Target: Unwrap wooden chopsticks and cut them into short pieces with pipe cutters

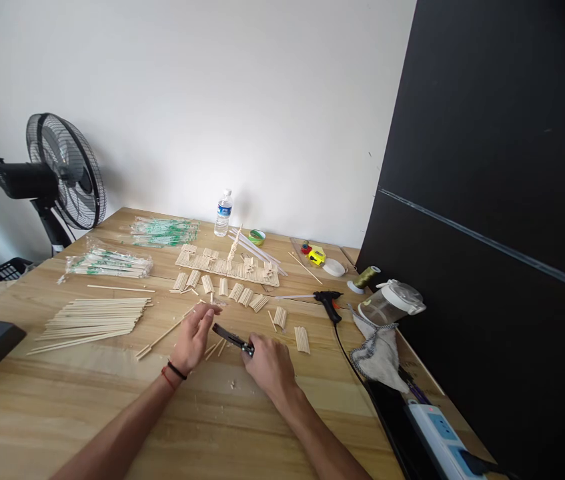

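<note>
Our two forearms come in from the bottom edge over the wooden table; a black and a red band sit on the left wrist. The right hand lies knuckles-up w/ fingers curled tight round the handle of a black cutter, whose dark tip points up-left toward the other hand. The left hand is just beside that tip, fingers loosely bent and part open, thumb near the forefinger; whether they pinch a stick piece we can't tell. A long stick runs under the left hand, and short offcuts lie between both hands.

Labels: the water bottle at the back has a blue-and-white label, text too small to read. Two clear stick packs carry green print, also unreadable. No brand shows on the cutter or on the black glue gun to the right. A loose stick pile lies left, and a flat stick panel sits mid-table.
</note>
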A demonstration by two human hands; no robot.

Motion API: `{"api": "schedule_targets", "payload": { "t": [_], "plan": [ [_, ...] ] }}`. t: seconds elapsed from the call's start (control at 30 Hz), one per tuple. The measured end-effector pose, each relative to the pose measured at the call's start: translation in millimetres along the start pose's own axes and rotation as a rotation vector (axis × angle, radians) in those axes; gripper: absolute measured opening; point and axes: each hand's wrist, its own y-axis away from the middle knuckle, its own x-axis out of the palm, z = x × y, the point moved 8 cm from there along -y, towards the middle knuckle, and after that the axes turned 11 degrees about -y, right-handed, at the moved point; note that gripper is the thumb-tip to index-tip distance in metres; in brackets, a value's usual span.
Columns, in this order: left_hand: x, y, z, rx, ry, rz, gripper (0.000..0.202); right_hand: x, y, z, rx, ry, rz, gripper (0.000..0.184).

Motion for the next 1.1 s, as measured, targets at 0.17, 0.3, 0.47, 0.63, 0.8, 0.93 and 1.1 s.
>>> {"api": "schedule_targets", "payload": {
  "t": [0.17, 0.3, 0.47, 0.63, 0.8, 0.93, 1.1],
  "plan": [
    [-12.9, -3, 16, -0.083, 0.126, 0.030, 0.030, -8, -2, -8, 0.016, -0.099, -0.033, 0.007],
    [-0.6, 14, -4, -0.035, 0.204, 0.260, 0.032, -11, -7, 4, -0.088, -0.627, -0.002, 0.030],
    [16.0, 35, -28, 0.004, 0.317, 0.463, 0.024, 6, -16, 19, -0.055, -1.224, 0.122, 0.042],
    [3.1, 37, -24, -0.037, 0.136, 0.411, 0.017, 12, -24, 18, -0.059, -1.409, 0.098, 0.039],
    [-8.0, 45, -2, -0.065, -0.601, 0.361, 0.011, 10, -33, -14, 0.064, -1.526, -0.089, 0.043],
    [5.3, 52, 9, -0.099, -0.814, 0.441, 0.007, 11, -34, -32, 0.128, -1.572, -0.149, 0.043],
    [16.2, 46, 8, -0.146, -0.771, 0.424, 0.014, 12, -30, -38, 0.149, -1.603, -0.164, 0.041]
  ]
}}
